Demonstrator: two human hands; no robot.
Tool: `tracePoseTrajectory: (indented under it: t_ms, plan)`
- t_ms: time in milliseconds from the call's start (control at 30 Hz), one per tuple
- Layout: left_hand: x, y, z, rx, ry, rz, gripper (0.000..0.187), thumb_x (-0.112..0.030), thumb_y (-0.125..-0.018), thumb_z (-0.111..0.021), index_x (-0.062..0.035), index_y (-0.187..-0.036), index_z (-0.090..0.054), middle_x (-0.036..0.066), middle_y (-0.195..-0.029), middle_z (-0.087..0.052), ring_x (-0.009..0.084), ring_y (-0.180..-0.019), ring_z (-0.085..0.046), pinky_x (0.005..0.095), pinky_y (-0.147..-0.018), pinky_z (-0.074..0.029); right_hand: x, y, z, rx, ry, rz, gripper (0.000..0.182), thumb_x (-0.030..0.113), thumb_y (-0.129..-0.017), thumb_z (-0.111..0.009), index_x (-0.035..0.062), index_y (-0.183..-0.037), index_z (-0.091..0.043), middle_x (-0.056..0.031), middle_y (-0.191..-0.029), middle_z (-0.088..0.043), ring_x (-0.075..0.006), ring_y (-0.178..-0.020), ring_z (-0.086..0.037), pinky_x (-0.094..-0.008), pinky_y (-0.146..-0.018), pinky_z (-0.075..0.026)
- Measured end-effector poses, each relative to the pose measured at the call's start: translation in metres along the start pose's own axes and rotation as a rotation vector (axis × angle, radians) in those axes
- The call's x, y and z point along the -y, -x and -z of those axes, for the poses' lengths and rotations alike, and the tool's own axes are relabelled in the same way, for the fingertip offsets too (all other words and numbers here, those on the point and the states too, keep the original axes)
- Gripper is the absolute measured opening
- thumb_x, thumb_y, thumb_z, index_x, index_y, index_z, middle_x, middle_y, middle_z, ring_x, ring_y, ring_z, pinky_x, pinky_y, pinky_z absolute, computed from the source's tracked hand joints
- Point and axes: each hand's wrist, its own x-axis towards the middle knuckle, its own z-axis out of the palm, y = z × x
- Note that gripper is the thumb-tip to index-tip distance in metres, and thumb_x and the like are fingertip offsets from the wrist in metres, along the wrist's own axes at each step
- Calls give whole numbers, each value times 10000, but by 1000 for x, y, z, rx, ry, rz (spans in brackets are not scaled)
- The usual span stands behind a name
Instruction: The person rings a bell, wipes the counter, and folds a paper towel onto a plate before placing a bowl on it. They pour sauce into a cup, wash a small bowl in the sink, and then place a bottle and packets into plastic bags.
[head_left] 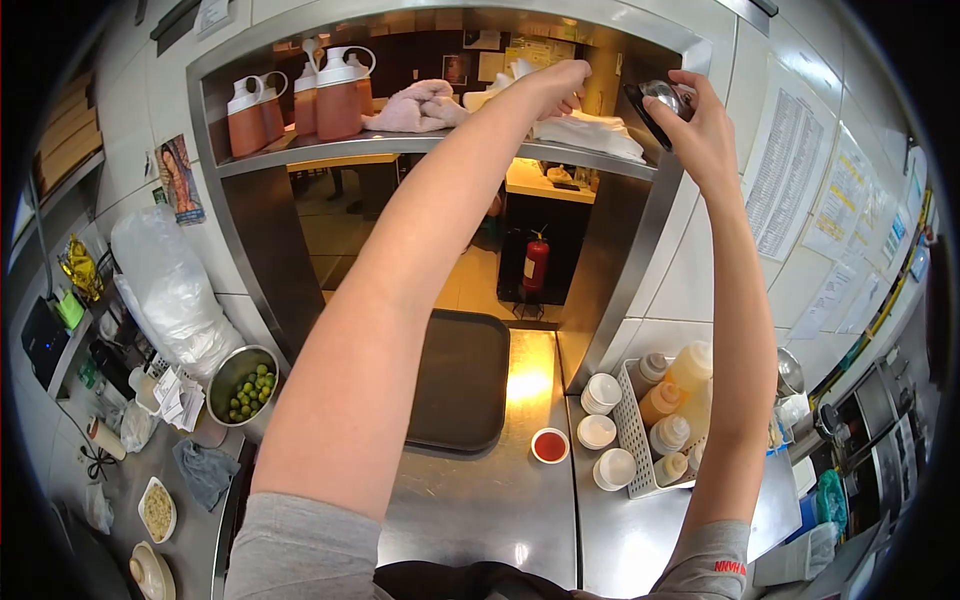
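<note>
Both my arms reach up to a steel shelf (400, 148) over the pass. My left hand (562, 88) is above folded white cloths or papers (592, 134), its fingers curled; whatever they may hold is hidden. At the shelf's right end, my right hand (702, 135) grips a shiny, rounded metal object with a black edge (668, 100), whose exact kind I cannot make out. Left of my left hand lie a crumpled pinkish towel (420, 108) and squeeze bottles of reddish sauce (338, 100).
Below are a dark tray (458, 380), a small cup of red sauce (550, 446), stacked white cups (597, 432) and a white basket of bottles (640, 480). At left stands a metal bowl of green limes (243, 388). The shelf's frame (655, 235) borders my right arm.
</note>
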Motion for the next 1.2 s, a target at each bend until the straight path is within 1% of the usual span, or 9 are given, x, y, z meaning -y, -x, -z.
tracePoseTrajectory:
  t_ms: [100,233,333,433,533,700,867,1033,1200]
  plan:
    - [7,-17,8,60,-171,-203,435,-330,-883,-401,-2,-1138,-532,186,-1149,-522,232,-1044,-506,325,-908,-386,-10,4,3,-5,21,8,558,317,-686,-653,-29,-1097,-505,-191,-971,-609,-290,-883,-607,-334,-780,-464]
    - [7,-28,55,-323,-842,-502,355,-230,-734,-587,-56,-1042,-617,116,-1029,-614,226,-974,-564,316,-815,-442,-15,2,-6,2,1,1,560,326,-695,-648,-28,-1102,-501,-192,-985,-605,-292,-890,-602,-332,-789,-459]
    - [5,2,86,-30,-737,-285,517,-246,-727,-582,-96,-1216,-504,77,-1178,-542,216,-1041,-538,331,-851,-450,-16,-3,-23,-2,-9,11,508,274,-723,-657,-17,-1111,-507,-143,-970,-612,-170,-848,-586,-264,-736,-447]
    - [30,35,90,-137,-667,-131,644,-245,-665,-625,-97,-1264,-440,86,-1197,-527,220,-1068,-523,336,-840,-459,-17,-15,-42,9,2,-17,508,279,-734,-650,-20,-1117,-500,-143,-956,-606,-172,-838,-577,-261,-737,-442]
    - [43,9,92,-100,-771,-243,711,-191,-623,-651,-81,-1279,-402,157,-1196,-513,275,-1083,-510,332,-829,-470,-26,-30,-65,63,-57,-150,626,398,-679,-645,-33,-1107,-495,-204,-999,-594,-293,-929,-583,-336,-813,-440]
    - [44,9,66,-303,-1071,-335,607,-135,-642,-631,-53,-1218,-456,190,-1023,-600,337,-968,-570,364,-821,-466,-28,-39,-81,106,-18,-251,664,422,-667,-650,-30,-1124,-486,-213,-1036,-577,-286,-966,-568,-336,-833,-427]
    - [49,-8,61,-475,-808,-368,449,-172,-685,-646,-18,-1081,-503,188,-1078,-571,315,-968,-575,386,-795,-469,-37,-44,-87,130,-50,-237,696,420,-638,-679,-28,-1133,-479,-222,-1065,-560,-293,-987,-556,-339,-849,-419]
    - [46,-11,54,-362,-195,-244,787,-68,-556,-741,-50,-1264,-395,182,-1133,-535,260,-1009,-559,321,-830,-473,-52,-48,-95,134,-30,-162,696,405,-648,-686,-27,-1148,-468,-191,-1031,-569,-258,-953,-554,-324,-829,-421]
    - [49,-9,71,-405,-698,-263,705,-99,-533,-765,-8,-1148,-432,206,-1026,-574,328,-951,-570,331,-798,-478,-42,-50,-92,184,96,-151,714,401,-632,-699,-31,-1145,-453,-219,-1018,-578,-306,-954,-570,-354,-833,-436]
